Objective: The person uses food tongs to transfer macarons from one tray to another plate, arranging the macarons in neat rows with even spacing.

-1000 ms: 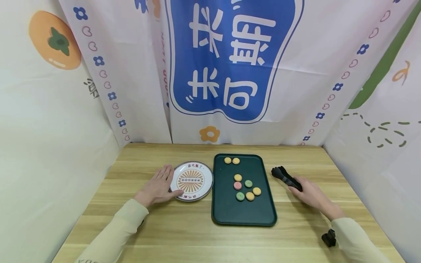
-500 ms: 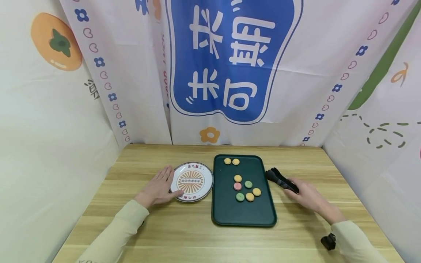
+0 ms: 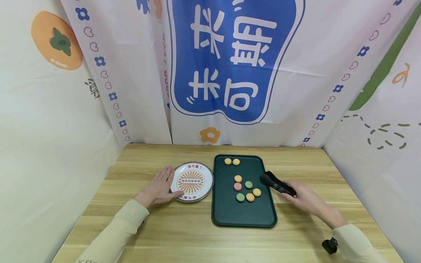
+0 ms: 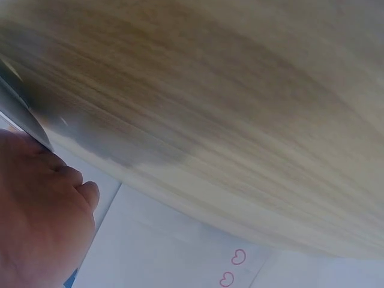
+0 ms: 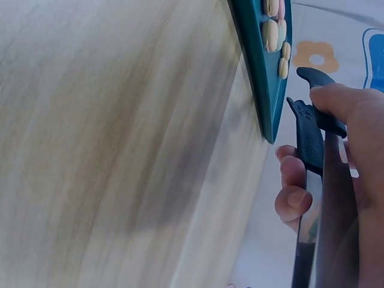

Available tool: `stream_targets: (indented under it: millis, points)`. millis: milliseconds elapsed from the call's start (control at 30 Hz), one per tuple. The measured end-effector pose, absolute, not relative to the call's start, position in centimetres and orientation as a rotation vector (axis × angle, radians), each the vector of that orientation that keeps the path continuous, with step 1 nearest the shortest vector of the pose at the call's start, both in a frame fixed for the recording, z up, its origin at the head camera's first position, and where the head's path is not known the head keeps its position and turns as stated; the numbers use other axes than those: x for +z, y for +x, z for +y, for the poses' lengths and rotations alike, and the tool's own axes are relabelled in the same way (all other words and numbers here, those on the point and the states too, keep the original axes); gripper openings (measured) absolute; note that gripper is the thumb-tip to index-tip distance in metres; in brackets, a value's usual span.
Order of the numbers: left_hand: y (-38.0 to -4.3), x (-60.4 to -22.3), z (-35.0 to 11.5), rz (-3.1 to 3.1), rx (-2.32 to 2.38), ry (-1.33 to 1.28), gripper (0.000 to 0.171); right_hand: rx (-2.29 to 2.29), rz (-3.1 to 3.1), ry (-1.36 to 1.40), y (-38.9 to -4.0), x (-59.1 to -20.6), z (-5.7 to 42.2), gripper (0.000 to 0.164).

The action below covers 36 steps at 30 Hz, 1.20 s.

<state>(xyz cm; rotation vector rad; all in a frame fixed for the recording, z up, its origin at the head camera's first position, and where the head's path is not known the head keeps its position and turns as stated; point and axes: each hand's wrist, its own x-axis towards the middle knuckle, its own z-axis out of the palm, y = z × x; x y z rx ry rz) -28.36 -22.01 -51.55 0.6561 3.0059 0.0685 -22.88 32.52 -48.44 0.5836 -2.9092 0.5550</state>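
Observation:
My left hand [image 3: 159, 188] lies along the left rim of a round white plate [image 3: 205, 179] with an orange sunburst print, fingers straight and thumb over the near edge. In the left wrist view the fingers [image 4: 45, 204] meet the plate's edge [image 4: 21, 108]. My right hand [image 3: 306, 199] grips a pair of black tongs [image 3: 279, 184], whose tips overlap the right rim of a dark green tray [image 3: 243, 215]. The right wrist view shows thumb and fingers round the two arms of the tongs [image 5: 309, 135], which stand a little apart. Several yellow, green and pink macarons [image 3: 238, 186] sit on the tray.
The tray stands just right of the plate on a wooden table [image 3: 177, 233]. Printed white cloth [image 3: 141, 73] hangs behind the table and at both sides. A black device [image 3: 330, 245] sits at the right wrist.
My right hand has moved left with the tongs, from beside the tray until their tips reach over its right rim. The left hand, plate and macarons have stayed put.

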Motion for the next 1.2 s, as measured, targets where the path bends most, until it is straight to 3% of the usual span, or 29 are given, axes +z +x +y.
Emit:
stream_targets:
  millis: [1200]
  points:
    - [-28.1,-51.1,-21.9,2.975,0.043,0.651,0.112,0.531,-2.978,0.753,-22.1,-48.9,31.2,0.043]
